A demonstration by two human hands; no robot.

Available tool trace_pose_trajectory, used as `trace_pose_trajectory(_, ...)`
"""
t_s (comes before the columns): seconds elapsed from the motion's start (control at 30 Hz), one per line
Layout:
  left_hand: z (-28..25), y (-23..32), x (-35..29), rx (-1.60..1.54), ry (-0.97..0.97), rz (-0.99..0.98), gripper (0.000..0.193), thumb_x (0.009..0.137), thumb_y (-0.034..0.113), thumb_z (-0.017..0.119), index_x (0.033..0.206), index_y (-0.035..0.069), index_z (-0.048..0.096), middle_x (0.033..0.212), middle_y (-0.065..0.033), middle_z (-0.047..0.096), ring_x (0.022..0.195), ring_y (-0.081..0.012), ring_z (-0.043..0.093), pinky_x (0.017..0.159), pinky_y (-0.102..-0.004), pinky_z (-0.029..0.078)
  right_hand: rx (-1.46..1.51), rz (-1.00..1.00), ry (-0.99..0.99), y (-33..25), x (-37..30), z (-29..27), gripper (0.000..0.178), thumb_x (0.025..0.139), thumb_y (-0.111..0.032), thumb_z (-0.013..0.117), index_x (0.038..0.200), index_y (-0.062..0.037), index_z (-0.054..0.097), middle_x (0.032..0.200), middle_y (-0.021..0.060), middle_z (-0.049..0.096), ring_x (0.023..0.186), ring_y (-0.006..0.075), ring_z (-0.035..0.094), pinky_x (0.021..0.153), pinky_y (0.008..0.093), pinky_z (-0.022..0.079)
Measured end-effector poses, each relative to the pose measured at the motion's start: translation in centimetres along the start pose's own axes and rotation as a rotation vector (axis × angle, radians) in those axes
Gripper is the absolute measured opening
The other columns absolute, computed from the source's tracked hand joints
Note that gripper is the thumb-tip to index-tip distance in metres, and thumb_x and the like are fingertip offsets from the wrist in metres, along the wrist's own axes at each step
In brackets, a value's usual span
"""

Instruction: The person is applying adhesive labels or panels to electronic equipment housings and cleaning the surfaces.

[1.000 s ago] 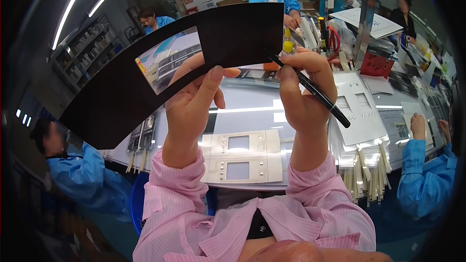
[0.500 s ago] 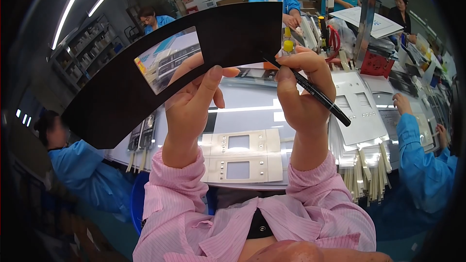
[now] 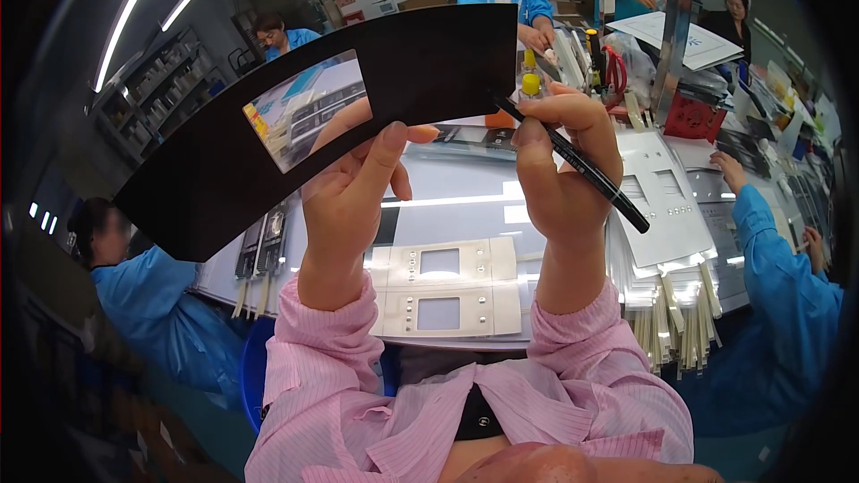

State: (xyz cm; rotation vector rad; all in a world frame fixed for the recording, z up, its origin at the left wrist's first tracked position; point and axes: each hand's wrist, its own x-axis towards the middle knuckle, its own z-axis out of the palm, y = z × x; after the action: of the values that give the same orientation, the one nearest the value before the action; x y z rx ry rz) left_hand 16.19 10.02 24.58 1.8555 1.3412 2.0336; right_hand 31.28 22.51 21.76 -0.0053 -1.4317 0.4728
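My left hand pinches the lower edge of a black panel, held up in front of me. A clear rectangular window sits in the panel, and fingers show through it. Between the thumb and fingers of my right hand is a black marker pen. The pen's tip points up and left, close to the panel's lower right corner; whether it touches cannot be made out. Below my hands, cream-coloured sheets with square cutouts lie on the table.
White cutout panels with ribbon tails are stacked at the right. Dark strips with tails lie at the left. Beyond my right hand stand yellow-capped bottles and a metal post. Co-workers sit on both sides; one sleeve reaches in at right.
The black panel has shifted slightly left, and the pen tip has moved a little right, towards the panel's edge. At right, the co-worker's hand has moved slightly away.
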Motion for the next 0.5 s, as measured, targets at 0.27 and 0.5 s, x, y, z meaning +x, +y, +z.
trace_pose_trajectory(0.27, 0.0, 0.02, -0.06, -0.005, 0.011, -0.006, 0.028, 0.097, 0.015, 0.062, 0.12, -0.001, 0.059, 0.091, -0.0146, 0.073, 0.054, -0.0059, 0.056, 0.048, -0.0181, 0.045, -0.057, -0.054, -0.017, 0.02, 0.19, -0.17, 0.017, 0.082, 0.001, 0.059, 0.098, -0.0032, 0.062, 0.071, 0.0021, 0.061, 0.074, 0.0091, 0.059, 0.108, 0.043, 0.037)
trace_pose_trajectory(0.5, 0.13, -0.08, 0.13, -0.011, 0.009, -0.006, 0.028, 0.097, 0.015, 0.062, 0.12, 0.0, 0.059, 0.092, -0.0147, 0.073, 0.053, -0.0063, 0.055, 0.048, -0.0183, 0.045, -0.06, -0.046, 0.0, 0.14, 0.17, -0.29, 0.017, 0.082, 0.001, 0.059, 0.099, -0.0023, 0.061, 0.08, 0.005, 0.063, 0.074, 0.0103, 0.061, 0.109, 0.0441, 0.036)
